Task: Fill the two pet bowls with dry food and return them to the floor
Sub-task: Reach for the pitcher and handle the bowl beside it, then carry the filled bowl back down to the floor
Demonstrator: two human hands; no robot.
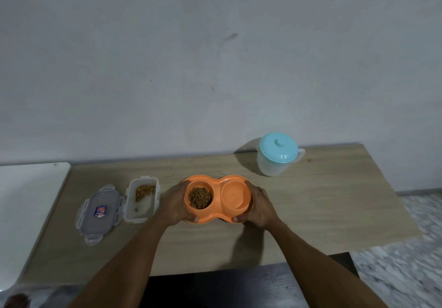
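Observation:
An orange double pet bowl (216,182) is over the middle of the wooden table (311,202). Its left well holds brown dry food (199,197); its right well (235,196) looks empty. My left hand (175,203) grips the bowl's left end, fingers curled round the rim. My right hand (259,206) grips the right end the same way. Whether the bowl rests on the table or is lifted slightly, I cannot tell.
A clear food container (142,199) with a little dry food stands left of the bowl, its lid (99,213) lying beside it. A clear jug with a blue lid (278,154) stands at the back right. A white surface (26,202) adjoins the table's left. Patterned floor (406,271) lies to the right.

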